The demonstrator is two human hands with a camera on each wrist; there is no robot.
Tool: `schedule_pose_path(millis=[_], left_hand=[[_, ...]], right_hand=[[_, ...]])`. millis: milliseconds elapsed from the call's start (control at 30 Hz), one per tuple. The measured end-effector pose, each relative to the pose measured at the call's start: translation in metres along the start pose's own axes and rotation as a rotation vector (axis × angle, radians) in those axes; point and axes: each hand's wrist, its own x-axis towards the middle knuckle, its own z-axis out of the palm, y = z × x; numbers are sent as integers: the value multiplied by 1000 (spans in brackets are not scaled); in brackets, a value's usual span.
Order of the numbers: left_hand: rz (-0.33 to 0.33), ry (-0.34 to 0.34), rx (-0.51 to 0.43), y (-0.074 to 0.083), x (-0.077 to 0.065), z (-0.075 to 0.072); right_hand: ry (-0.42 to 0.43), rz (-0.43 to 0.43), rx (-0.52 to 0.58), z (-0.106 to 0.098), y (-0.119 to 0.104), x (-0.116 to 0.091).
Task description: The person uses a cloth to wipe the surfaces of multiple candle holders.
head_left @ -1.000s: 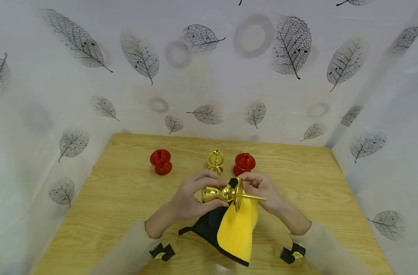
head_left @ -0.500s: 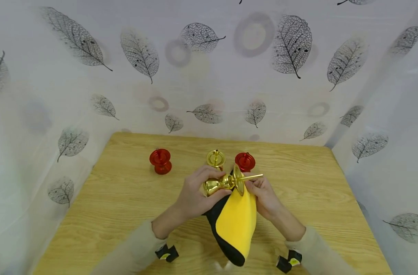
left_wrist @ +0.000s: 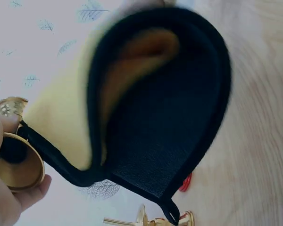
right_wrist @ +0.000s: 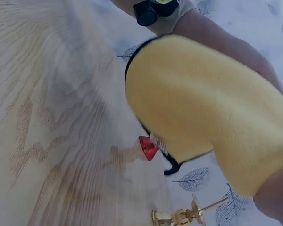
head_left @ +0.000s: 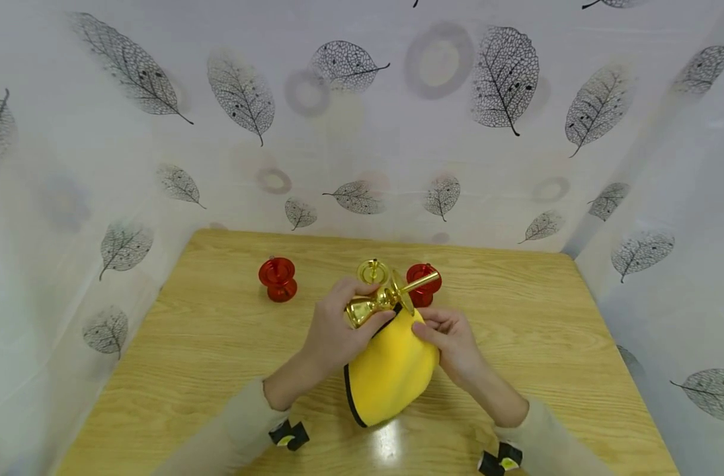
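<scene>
Over the middle of the table, my left hand point(head_left: 332, 330) grips the waist of a shiny gold candlestick point(head_left: 363, 311). It is tilted, its dish and long spike pointing up and to the right. The left wrist view shows its hollow round base point(left_wrist: 20, 165). My right hand point(head_left: 453, 344) pinches a cloth point(head_left: 391, 373), yellow with black edging, just below the dish. The cloth hangs between both hands. In the left wrist view the cloth's black side point(left_wrist: 165, 127) faces the camera. My right fingertips are partly hidden by the cloth.
On the wooden table point(head_left: 207, 370), behind my hands, stand a red candlestick point(head_left: 278, 279) on the left, a second gold candlestick point(head_left: 371, 271) in the middle, partly hidden, and another red candlestick point(head_left: 420, 274) to its right. A leaf-patterned curtain point(head_left: 362, 145) surrounds the table.
My left hand has raised and tipped the candlestick, its spike swinging upward. The cloth has turned so mostly yellow shows, and my right hand has shifted its hold on it.
</scene>
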Motion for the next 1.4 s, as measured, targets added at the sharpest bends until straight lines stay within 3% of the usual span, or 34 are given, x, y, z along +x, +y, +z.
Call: schedule_pose_path(millis=[133,300,400,533,767,933,1033,1167,1333,1400], left_hand=[[-39,1,36,-2,0,-1],[-69,-3,81,-3,-1,-2],[-48,-14,118,-1,-1,-3],[16,-27,201,3,0,-2],[127,-45,414,7,2,-1],[255,-104,564,5,1,1],[305,-130,608,5,-1,1],[277,-110,555,4,-2,1],[163,-13,403,2,0,-1],[153,1,392,2,2,-2]], right_hand=[[111,-114,-219,11,-2,-3],[246,-429,-514,22,-2,-5],[295,-628,-617,26,-3,-4],[347,-765,-766,28,-7,-4],[391,-760,-1046,30,-24,-4],[361,-724,-1264,33,-38,-2],[322,-706,-1416,35,-45,0],[290,-722,-1524,39,-47,2],[290,-770,-1522,41,-43,1],[297,-780,-1519,41,-41,0]])
